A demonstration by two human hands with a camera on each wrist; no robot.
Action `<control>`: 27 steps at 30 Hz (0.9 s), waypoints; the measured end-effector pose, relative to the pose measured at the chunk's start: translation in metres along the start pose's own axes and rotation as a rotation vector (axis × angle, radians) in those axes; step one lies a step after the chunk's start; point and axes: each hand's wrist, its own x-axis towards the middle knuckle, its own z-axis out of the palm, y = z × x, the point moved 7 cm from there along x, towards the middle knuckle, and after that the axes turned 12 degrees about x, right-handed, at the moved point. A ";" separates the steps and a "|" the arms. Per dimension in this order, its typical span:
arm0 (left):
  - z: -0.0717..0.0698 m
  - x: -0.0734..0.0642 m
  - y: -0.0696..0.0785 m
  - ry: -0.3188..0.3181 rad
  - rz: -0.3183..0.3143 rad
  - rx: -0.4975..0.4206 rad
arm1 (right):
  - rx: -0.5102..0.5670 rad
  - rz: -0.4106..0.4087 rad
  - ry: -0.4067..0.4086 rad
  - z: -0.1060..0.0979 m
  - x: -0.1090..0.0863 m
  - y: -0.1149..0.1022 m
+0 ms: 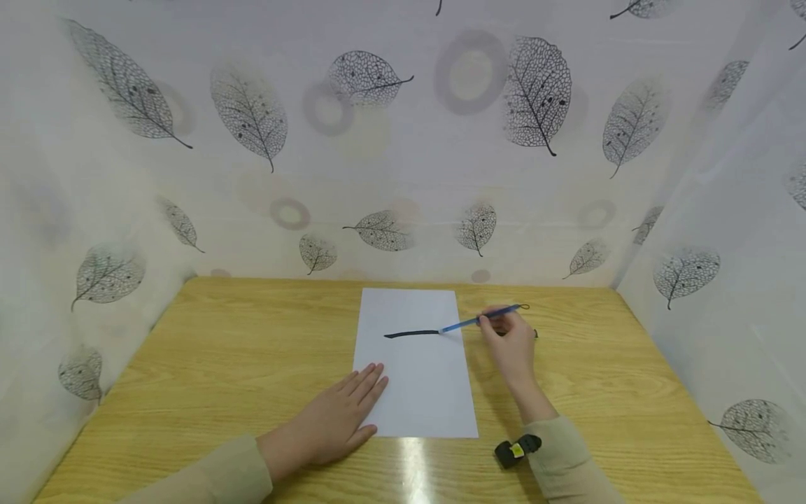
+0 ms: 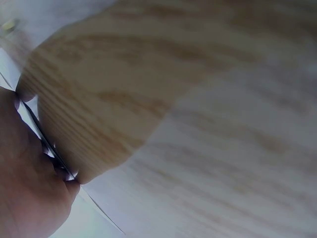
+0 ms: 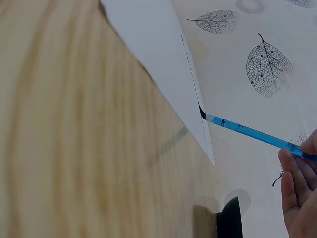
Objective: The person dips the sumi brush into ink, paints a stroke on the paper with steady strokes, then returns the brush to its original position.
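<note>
A white sheet of paper [image 1: 422, 392] lies on the wooden table with one long, nearly level black stroke [image 1: 409, 334] across its upper half. My left hand [image 1: 336, 413] rests flat, fingers straight, over the paper's lower left edge. In my right hand [image 1: 513, 346], thumb and fingers pinch a blue-handled ink brush [image 1: 462, 324], which slants down to the left. Its dark bristle tip [image 3: 202, 112] is at the paper, at the stroke's right end. The left wrist view shows the left hand [image 2: 34, 178] at the sheet's edge.
A dark object [image 3: 229, 220] stands on the table, mostly hidden behind the right hand in the head view. A black wrist device [image 1: 516, 450] with a yellow patch sits at the right sleeve. Leaf-patterned sheeting [image 1: 403, 175] encloses the table's back and sides.
</note>
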 end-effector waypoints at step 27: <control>0.000 0.000 0.000 -0.004 -0.001 -0.005 | -0.001 0.024 0.022 -0.007 -0.001 0.001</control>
